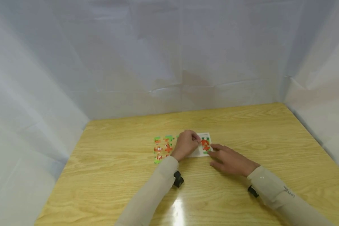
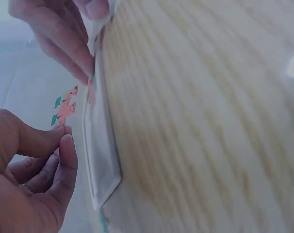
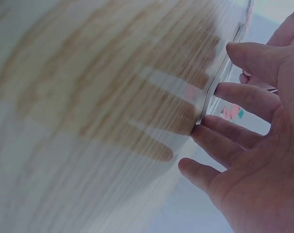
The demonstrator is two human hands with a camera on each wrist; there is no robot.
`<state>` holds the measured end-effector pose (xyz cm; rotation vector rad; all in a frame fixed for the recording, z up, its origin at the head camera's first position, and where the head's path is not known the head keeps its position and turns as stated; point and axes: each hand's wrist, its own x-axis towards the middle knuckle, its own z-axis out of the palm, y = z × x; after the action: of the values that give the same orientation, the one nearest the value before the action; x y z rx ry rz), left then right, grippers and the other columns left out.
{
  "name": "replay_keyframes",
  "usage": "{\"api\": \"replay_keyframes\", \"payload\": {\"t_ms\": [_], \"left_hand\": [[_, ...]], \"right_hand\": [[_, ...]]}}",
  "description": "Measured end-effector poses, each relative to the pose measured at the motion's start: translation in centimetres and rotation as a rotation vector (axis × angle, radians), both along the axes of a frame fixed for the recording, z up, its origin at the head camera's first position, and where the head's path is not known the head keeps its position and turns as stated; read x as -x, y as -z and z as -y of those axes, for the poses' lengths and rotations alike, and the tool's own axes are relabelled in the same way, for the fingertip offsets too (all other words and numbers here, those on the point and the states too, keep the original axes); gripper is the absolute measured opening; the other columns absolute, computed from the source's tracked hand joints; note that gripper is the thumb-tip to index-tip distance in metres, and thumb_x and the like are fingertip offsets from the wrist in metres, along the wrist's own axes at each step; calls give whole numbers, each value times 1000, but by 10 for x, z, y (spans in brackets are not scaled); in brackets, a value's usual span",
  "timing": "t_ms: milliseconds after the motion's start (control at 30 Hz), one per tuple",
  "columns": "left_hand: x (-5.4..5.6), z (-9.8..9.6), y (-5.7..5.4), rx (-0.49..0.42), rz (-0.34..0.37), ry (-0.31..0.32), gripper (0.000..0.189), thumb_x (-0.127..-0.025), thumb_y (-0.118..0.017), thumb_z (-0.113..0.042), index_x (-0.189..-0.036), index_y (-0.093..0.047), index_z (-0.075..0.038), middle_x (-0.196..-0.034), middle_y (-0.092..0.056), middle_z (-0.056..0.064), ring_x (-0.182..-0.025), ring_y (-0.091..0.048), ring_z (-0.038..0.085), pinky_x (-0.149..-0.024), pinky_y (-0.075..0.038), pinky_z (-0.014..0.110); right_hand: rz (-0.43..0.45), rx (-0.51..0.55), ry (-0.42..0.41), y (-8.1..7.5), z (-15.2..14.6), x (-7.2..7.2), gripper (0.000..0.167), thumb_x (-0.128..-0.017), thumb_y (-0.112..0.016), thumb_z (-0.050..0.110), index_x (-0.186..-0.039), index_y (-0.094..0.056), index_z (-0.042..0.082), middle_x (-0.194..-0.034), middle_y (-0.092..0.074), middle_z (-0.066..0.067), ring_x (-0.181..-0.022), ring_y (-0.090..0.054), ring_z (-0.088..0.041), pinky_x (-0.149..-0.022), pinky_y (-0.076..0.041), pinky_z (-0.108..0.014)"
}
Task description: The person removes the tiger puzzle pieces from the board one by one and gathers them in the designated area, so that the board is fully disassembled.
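Note:
A white puzzle tray [image 1: 196, 153] lies flat on the table, with joined orange and green jigsaw pieces [image 1: 205, 144] along its right side. My left hand [image 1: 185, 144] is over the middle of the tray, hiding part of it. Its thumb and index finger pinch a thin jigsaw piece, seen nearly edge-on and mostly covered in the left wrist view. The right hand [image 1: 230, 160] rests at the tray's right edge with fingers spread. In the right wrist view, fingertips of that hand [image 3: 253, 141] touch the tray rim [image 3: 210, 92].
Several loose jigsaw pieces [image 1: 158, 149] with orange and green print lie left of the tray, partly behind the left forearm. The wooden table [image 1: 115, 179] reaches back to a pale sheet wall [image 1: 135, 72], with more sheeting at both sides.

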<state>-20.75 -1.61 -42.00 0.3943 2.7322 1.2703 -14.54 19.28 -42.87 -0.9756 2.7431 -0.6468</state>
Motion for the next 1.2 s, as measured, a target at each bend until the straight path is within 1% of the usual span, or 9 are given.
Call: {"api": "replay_keyframes", "payload": {"t_ms": [167,300,367,467,567,767,933,1067,1200], "left_hand": [[-1,9,-3,5,-10,-18,9,-95,-70,-10,-88,-75,-8,-82,-69,0,-68,-60,12,-61,-49,26],[0,20,-4,5,-31,-12,8,-95,-70,-8,-89,-75,-6,-83,-70,2,-68,-60,12,-61,-50,27],[-1,27,-5,-4,-25,-13,7,-95,-70,-8,-91,-75,-6,-84,-70,3,-69,-61,12,-62,-50,27],[-2,37,-6,-33,10,-23,8,-96,-69,-9,-93,-74,-5,-86,-70,4,-67,-60,13,-60,-49,28],[-4,47,-7,-39,30,-37,8,-97,-68,-10,-95,-74,-4,-87,-70,7,-65,-59,15,-58,-49,29],[-6,61,-9,-3,26,-70,7,-94,-70,-8,-91,-75,-4,-83,-70,5,-64,-59,15,-59,-49,29],[-8,68,-11,-10,64,-69,8,-94,-69,-7,-92,-74,-2,-86,-71,9,-63,-59,16,-57,-51,30],[-10,72,-12,28,73,-83,9,-94,-70,-9,-93,-75,-2,-87,-72,9,-67,-64,16,-62,-55,33],[-11,74,-13,72,85,-112,8,-92,-72,-11,-91,-76,-4,-87,-71,6,-69,-64,16,-67,-56,34]], "right_hand": [[10,-7,12,-1,0,0,42,-101,-63,18,-134,-60,-8,-146,-44,-35,-134,-45,-48,-104,-43,-60],[9,-7,16,-1,-1,2,43,-101,-64,19,-134,-60,-8,-146,-44,-35,-134,-45,-49,-104,-43,-60],[5,-10,14,-1,-2,2,43,-101,-64,19,-135,-60,-8,-146,-44,-35,-134,-45,-49,-104,-42,-60],[2,-12,9,0,-2,3,44,-101,-64,19,-135,-59,-8,-146,-44,-34,-135,-44,-48,-106,-39,-61],[-1,-10,2,0,-3,2,43,-101,-65,19,-134,-60,-8,-146,-45,-34,-136,-43,-47,-107,-37,-62],[-34,-17,-17,0,-5,3,41,-100,-65,18,-132,-62,-8,-143,-49,-34,-135,-45,-47,-106,-40,-61],[-34,-25,-14,-2,-5,3,39,-100,-65,17,-131,-63,-8,-141,-52,-31,-136,-45,-46,-107,-36,-64],[-35,-21,-12,-3,-7,2,38,-101,-64,18,-130,-64,-7,-139,-55,-29,-136,-45,-46,-107,-34,-66],[-45,-8,-10,-3,-10,3,36,-101,-64,18,-128,-65,-7,-138,-56,-30,-135,-45,-47,-107,-34,-66]]}}
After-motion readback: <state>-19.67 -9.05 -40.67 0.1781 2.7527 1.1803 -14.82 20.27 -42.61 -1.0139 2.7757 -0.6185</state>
